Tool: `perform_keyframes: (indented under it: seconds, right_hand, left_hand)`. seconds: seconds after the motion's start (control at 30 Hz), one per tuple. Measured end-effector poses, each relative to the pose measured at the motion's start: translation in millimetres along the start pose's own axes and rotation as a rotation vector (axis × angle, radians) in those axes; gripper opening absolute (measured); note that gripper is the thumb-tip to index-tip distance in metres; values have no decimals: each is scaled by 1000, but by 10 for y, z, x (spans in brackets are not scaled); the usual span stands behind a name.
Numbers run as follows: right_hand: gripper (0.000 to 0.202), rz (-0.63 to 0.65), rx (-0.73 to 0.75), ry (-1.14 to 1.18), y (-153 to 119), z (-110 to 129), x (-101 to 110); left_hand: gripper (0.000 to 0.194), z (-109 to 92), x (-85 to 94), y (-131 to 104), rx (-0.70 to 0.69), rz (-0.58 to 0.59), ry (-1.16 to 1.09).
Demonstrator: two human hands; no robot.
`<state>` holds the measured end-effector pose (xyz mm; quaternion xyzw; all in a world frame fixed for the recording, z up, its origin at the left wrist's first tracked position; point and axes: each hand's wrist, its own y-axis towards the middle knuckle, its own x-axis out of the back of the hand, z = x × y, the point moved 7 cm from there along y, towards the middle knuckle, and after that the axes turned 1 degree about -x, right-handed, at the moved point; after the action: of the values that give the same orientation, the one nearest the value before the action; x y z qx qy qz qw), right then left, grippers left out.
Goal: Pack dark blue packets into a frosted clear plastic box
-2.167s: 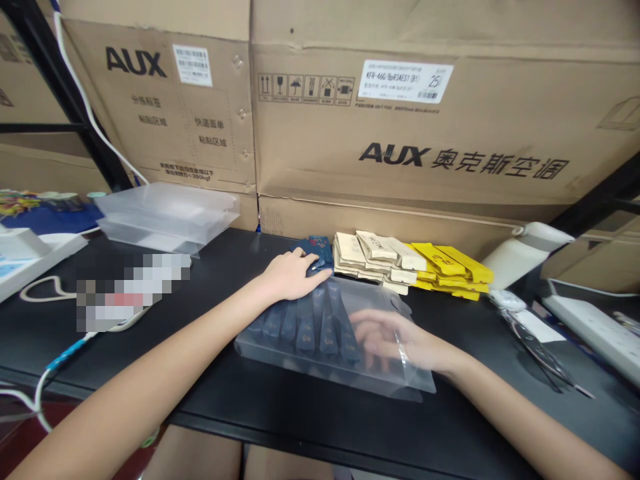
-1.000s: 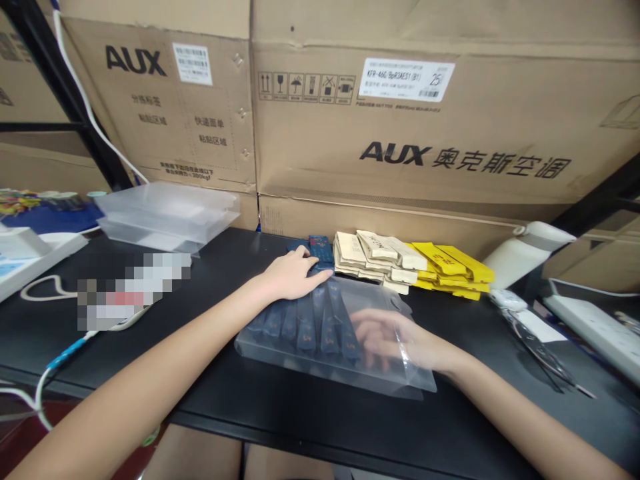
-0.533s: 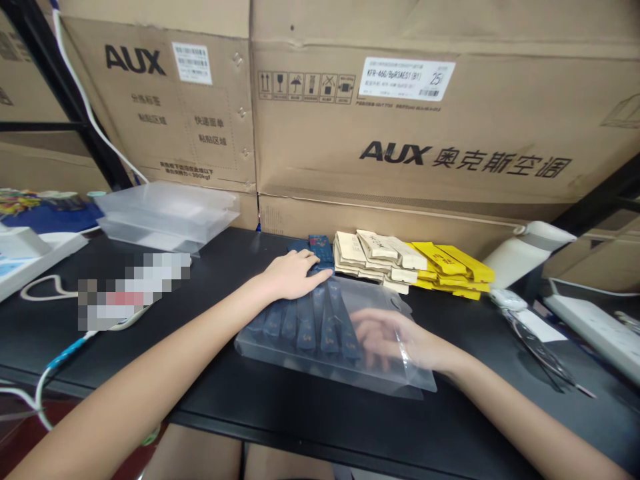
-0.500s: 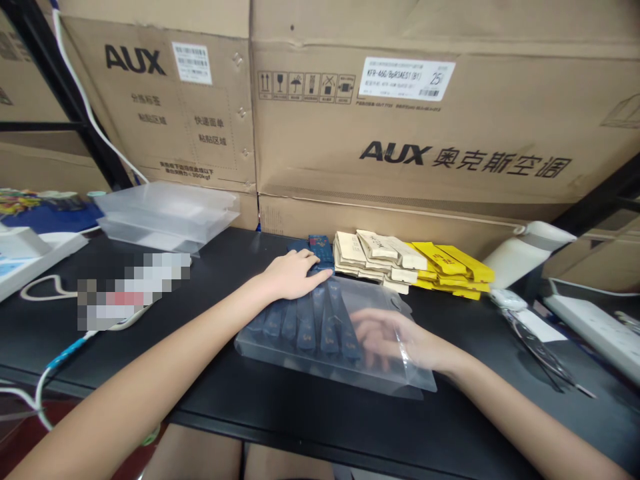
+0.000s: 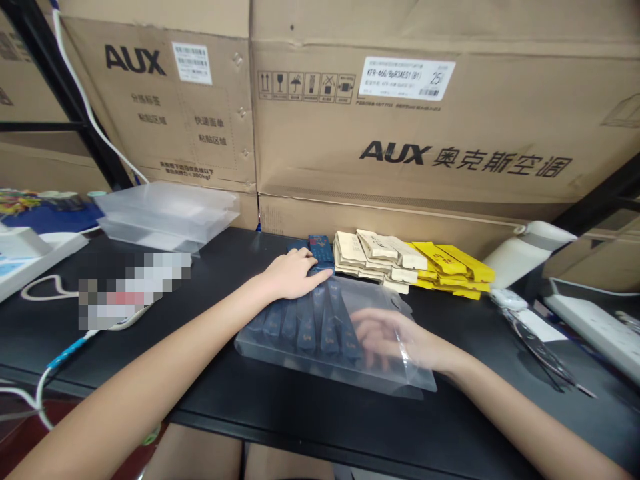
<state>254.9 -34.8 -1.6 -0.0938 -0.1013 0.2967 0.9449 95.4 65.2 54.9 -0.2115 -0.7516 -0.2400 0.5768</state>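
Observation:
A clear plastic file case (image 5: 330, 380) lies on the black table in front of me. Inside it, several narrow dark blue packets (image 5: 306, 327) are fanned side by side. My left hand (image 5: 295, 273) rests palm down on the case's far edge, fingers extended; its fingertips reach more dark blue packets (image 5: 321, 248) stacked behind. Through the case's open right side my right hand (image 5: 383, 333) reaches in, seen hazily through the plastic. Its fingers are apart and slightly bent beside the rightmost packet; whether they touch it I cannot tell.
Stacks of cream packets (image 5: 375, 257) and yellow packets (image 5: 453, 267) stand behind the case, with a white bottle (image 5: 530, 257) at right. Cables (image 5: 545, 347) and a power strip (image 5: 600, 327) lie farther right. Empty plastic cases (image 5: 167, 213) sit at back left, before large cardboard boxes (image 5: 320, 160).

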Motion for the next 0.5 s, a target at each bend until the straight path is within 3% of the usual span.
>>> perform_keyframes:
  seconds: [0.5]
  right_hand:
    - [47,-11,1,-10,-2,-10,-2]
  left_hand:
    - [70,16,-14,3,19,19,-9]
